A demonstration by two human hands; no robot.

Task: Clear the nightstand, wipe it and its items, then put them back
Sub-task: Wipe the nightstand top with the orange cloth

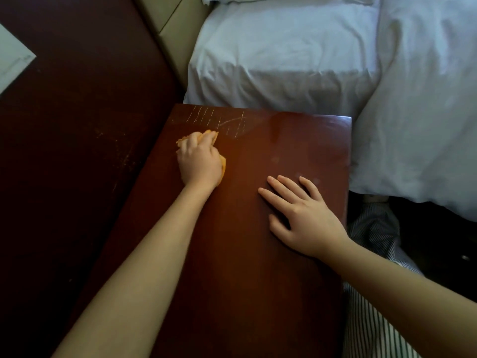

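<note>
The dark red-brown nightstand (258,254) fills the middle of the view, its top bare. White scratch marks (219,120) show near its far edge. My left hand (198,161) grips a bunched orange cloth (223,165) and presses it on the far left part of the top, just below the scratches. My right hand (299,213) lies flat on the right part of the top, fingers straight and spread, holding nothing.
A bed with a white sheet (284,60) and a white duvet (418,112) borders the nightstand's far and right sides. A dark wooden panel (77,151) runs along the left. Striped fabric (371,319) shows at the lower right.
</note>
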